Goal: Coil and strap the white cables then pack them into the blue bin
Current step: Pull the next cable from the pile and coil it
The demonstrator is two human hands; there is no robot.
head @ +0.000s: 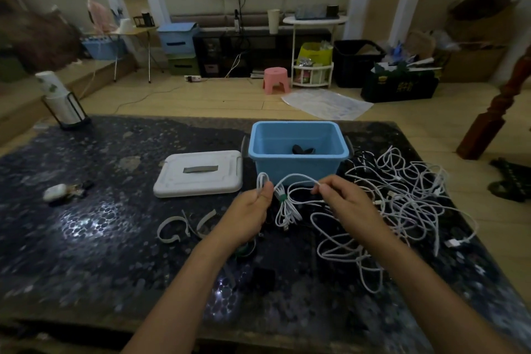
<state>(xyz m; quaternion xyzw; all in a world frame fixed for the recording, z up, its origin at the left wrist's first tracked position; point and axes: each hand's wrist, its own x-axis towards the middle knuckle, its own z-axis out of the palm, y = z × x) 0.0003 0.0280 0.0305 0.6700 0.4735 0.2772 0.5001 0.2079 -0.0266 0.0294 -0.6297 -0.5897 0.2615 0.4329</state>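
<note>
My left hand [252, 211] grips a folded loop of a white cable [296, 178] in front of the blue bin [296, 164]. My right hand [343, 198] pinches the same cable a short span to the right, so it arcs between both hands. Just below the arc lies a coiled white cable bundle [284, 211] bound with a green strap. A tangle of loose white cables [402, 198] spreads over the table to the right. Inside the bin sits a dark object [303, 149]. Curled white straps [186, 225] lie left of my left forearm.
The bin's white lid [198, 174] lies flat to its left on the dark speckled table [100, 238]. A white earbud case with keys [61, 191] sits at the left. A paper roll in a black holder [61, 100] stands at the far left corner.
</note>
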